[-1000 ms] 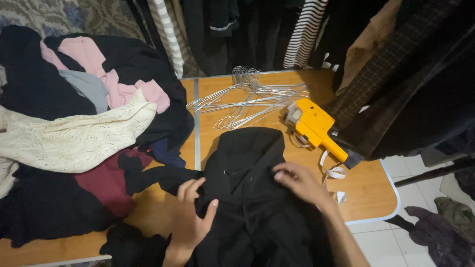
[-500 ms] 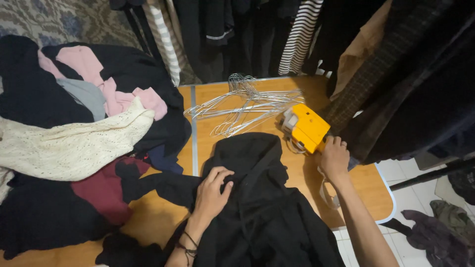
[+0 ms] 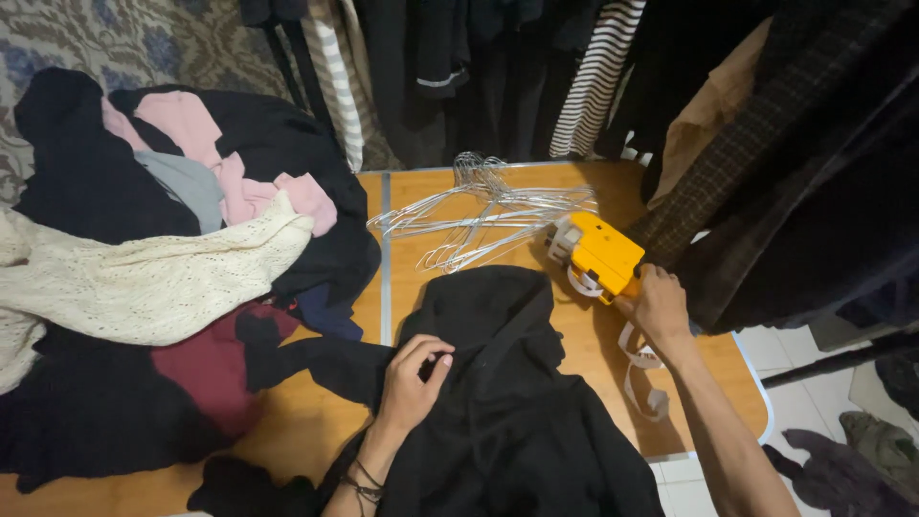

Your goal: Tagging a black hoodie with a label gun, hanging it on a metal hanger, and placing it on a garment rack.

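From the head camera we look down on a wooden table (image 3: 713,369). A black hoodie (image 3: 498,402) lies spread across the near middle of it, hood pointing away from us.

Our left hand (image 3: 414,378) rests on the hoodie near its left shoulder. The fingers are curled and press into the cloth, but we cannot tell whether they pinch a fold. Dark bands circle that wrist.

Right of the hoodie's hood, our right hand (image 3: 657,304) is closed around the handle of a yellow label gun (image 3: 598,252). The gun sits near the table's right side, just beyond the hoodie, its body pointing away from us. A white paper strip (image 3: 639,369) trails from under the gun toward the table's near right corner.

Beyond the hoodie, at the far edge of the table, lies a loose bunch of wire hangers (image 3: 488,211), just left of the gun.

Left of the hoodie, a heap of clothes (image 3: 163,278) covers that end of the table: black, pink, grey, maroon, and a cream knit on top.

Beyond the table, hanging garments (image 3: 593,77) fill the background, some striped, some dark.
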